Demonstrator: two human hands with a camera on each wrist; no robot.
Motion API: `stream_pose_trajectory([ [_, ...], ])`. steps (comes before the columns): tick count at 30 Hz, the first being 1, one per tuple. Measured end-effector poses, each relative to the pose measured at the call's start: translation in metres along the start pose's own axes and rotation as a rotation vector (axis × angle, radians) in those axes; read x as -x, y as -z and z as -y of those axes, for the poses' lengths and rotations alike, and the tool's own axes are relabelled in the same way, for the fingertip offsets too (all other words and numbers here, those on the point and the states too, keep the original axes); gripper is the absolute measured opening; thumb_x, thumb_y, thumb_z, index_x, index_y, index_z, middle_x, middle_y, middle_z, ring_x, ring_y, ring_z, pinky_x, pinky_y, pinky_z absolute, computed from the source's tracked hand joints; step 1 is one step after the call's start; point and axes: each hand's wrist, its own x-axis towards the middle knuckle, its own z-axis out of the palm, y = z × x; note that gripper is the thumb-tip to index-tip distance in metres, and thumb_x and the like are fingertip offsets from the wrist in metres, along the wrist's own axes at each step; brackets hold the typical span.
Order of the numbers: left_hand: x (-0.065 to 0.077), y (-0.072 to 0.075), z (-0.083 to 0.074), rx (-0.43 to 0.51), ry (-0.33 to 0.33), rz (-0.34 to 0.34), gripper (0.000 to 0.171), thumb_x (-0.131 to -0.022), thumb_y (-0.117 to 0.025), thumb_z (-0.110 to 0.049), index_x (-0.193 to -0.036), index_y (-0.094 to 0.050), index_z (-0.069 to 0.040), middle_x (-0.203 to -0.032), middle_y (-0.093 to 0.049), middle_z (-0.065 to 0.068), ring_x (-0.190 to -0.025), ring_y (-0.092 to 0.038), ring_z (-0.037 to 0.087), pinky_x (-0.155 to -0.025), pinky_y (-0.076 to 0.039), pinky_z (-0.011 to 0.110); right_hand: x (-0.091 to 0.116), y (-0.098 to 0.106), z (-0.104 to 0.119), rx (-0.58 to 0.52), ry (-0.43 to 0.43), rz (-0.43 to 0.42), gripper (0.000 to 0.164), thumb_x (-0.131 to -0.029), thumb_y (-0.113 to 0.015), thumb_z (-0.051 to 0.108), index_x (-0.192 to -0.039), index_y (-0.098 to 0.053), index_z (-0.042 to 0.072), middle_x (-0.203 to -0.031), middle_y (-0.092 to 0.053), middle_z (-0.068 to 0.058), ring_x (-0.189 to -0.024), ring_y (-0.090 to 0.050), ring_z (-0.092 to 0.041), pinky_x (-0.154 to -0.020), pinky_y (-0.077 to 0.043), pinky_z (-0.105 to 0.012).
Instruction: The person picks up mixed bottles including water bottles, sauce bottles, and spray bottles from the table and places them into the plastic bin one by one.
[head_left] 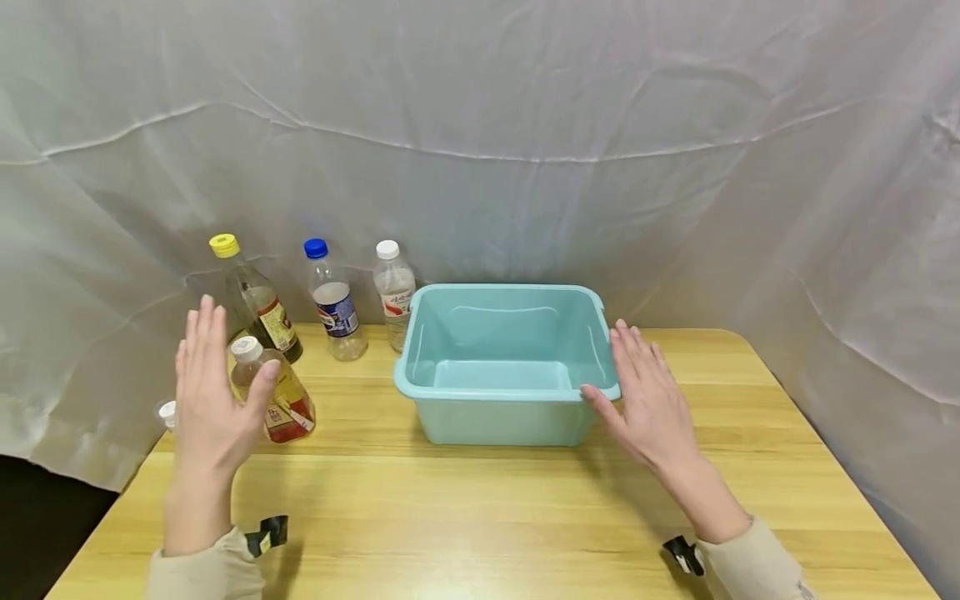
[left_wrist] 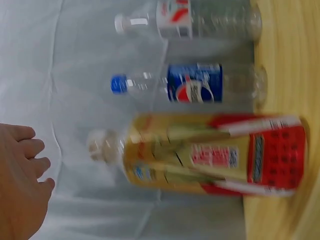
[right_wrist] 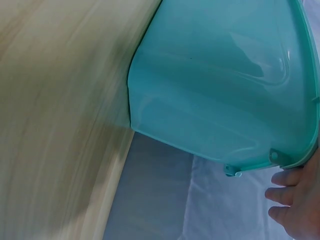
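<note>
A light teal plastic bin [head_left: 502,421] stands on the table with nothing inside. My right hand [head_left: 652,408] is at the bin's right side, fingers straight along the rim and thumb at the front corner. In the right wrist view, the fingertips [right_wrist: 284,195] show beside the rim. My left hand [head_left: 213,400] is raised with straight fingers, holding nothing. It is nearest a bottle with a yellow and red label [left_wrist: 215,155], which it partly covers in the head view. Behind stand a yellow-capped bottle [head_left: 258,300], a blue-capped Pepsi bottle [head_left: 335,308] and a white-capped clear bottle [head_left: 395,292].
At the table's left edge, another white cap [head_left: 168,413] shows, its bottle mostly hidden by my left hand. A grey curtain [head_left: 480,125] hangs behind and beside the wooden table [head_left: 465,517]. Dark straps [head_left: 270,533] are at both wrists.
</note>
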Motion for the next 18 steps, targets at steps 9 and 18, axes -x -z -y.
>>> stream_pose_trajectory([
  [9,0.005,0.008,0.032,0.030,0.193,0.059,0.082,-0.102,-0.061,-0.037,-0.168,-0.015,-0.021,-0.174,-0.011,-0.006,-0.160,-0.012,0.033,-0.126,-0.009,0.064,0.001,0.000,0.000,-0.010,0.003,0.015,0.086,-0.107,-0.040,0.062,-0.159,-0.033,-0.006,-0.164,-0.035,-0.023,-0.151,-0.033,-0.042,-0.129,-0.018,-0.046],
  [18,0.008,0.007,0.052,-0.025,0.335,0.251,0.087,-0.104,-0.058,-0.048,-0.169,-0.004,-0.026,-0.172,-0.013,0.018,-0.149,-0.021,0.058,-0.110,-0.021,0.083,0.000,0.000,0.000,-0.026,0.009,0.015,0.084,-0.107,-0.042,0.060,-0.159,-0.032,-0.006,-0.165,-0.034,-0.022,-0.152,-0.033,-0.042,-0.129,-0.019,-0.046],
])
